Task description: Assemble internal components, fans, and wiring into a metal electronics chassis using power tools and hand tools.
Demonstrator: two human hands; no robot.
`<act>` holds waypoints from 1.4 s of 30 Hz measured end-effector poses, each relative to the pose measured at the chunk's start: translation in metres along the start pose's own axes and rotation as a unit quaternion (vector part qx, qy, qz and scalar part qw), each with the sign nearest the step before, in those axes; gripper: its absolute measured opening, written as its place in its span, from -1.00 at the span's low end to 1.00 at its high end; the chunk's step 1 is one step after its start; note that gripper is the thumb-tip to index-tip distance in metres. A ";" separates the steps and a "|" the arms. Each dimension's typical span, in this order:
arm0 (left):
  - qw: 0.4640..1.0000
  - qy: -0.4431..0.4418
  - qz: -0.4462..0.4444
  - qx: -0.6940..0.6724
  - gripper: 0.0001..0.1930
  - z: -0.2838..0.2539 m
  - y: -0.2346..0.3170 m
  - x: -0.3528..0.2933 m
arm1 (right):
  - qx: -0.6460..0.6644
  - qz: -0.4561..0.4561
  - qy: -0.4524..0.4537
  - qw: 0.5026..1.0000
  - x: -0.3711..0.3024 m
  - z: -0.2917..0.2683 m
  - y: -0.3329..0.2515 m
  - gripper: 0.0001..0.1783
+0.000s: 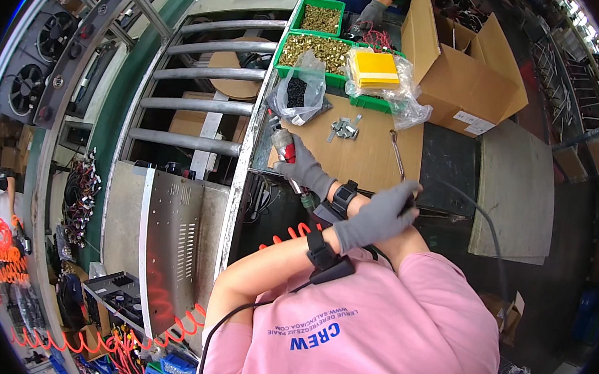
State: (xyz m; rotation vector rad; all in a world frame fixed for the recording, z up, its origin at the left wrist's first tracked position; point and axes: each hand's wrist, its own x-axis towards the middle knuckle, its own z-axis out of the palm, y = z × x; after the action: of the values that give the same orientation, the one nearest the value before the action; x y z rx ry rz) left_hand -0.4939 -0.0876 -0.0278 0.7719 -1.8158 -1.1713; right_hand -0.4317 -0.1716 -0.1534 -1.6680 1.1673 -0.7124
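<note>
My arms cross in front of my chest, both hands in grey gloves. My left hand (382,217), reaching over to the right, is closed around the lower end of a metal wrench (397,154); its ring end points away over the cardboard. On the left, my right hand (308,168) grips a red and silver air screwdriver (284,143), its tip toward the bench's far side. A green fitting (307,200) shows below that hand, near an orange coiled hose (286,237). Small metal brackets (344,129) lie on the cardboard sheet (366,159) between the two tools.
Green bins (279,63) of brass fittings, a bag of black screws (295,93) and a yellow pack (375,69) stand beyond. A carton (468,91) sits far right. Left are a roller conveyor (193,105) and perforated metal panel (173,247). Another person's gloved hand (371,14) is at the far end.
</note>
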 end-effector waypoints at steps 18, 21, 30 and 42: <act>0.896 -0.235 0.369 -0.071 -0.74 0.033 0.142 0.059 | 0.069 -0.021 0.005 0.997 -0.001 0.006 0.019 -0.12; 0.888 -0.374 0.252 -0.086 -0.81 0.041 0.137 0.072 | 0.183 0.088 -0.049 0.978 -0.012 0.004 -0.032 -0.27; 0.796 -0.569 0.137 0.153 -0.73 0.079 0.065 0.072 | 0.181 0.050 -0.024 0.982 -0.020 0.010 -0.026 -0.30; 0.867 -0.432 0.016 -0.248 -0.69 -0.002 0.023 0.016 | 0.225 0.082 0.050 0.970 -0.028 -0.024 -0.011 -0.35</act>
State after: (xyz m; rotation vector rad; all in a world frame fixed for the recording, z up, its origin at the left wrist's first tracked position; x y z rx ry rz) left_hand -0.5014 -0.0924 -0.0010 -0.1415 -2.0132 -2.0606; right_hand -0.4583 -0.1534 -0.1321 -1.1562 1.0991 -0.8874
